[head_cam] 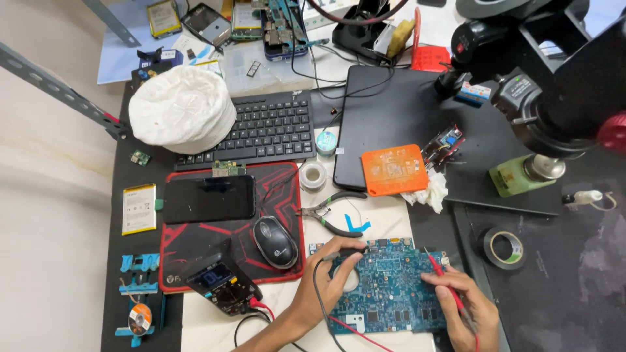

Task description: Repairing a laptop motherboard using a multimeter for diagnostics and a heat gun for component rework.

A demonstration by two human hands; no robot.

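Near the bottom edge of the head view, a blue circuit board (391,287) lies flat on the pale worktop (385,215), and both hands work on it. The left hand (329,277) is closed around a black probe (342,255), fingers curled, its tip pressed on the board's upper left part. The right hand (464,306) pinches a red probe (443,277) like a pen, its point touching the board's right edge. Black and red leads run from the probes toward a small multimeter (218,281) lying tilted at the lower corner of a red-and-black mouse mat (228,228). On that mat sit a black mouse (275,242) and a dark phone (208,199). Just above the board lie pliers (332,215) with black handles. Farther up are a black keyboard (267,130), a white cap (182,109) resting on its left end, and an orange pad (394,169). A roll of tape (504,248) lies to the right, well apart from the board.
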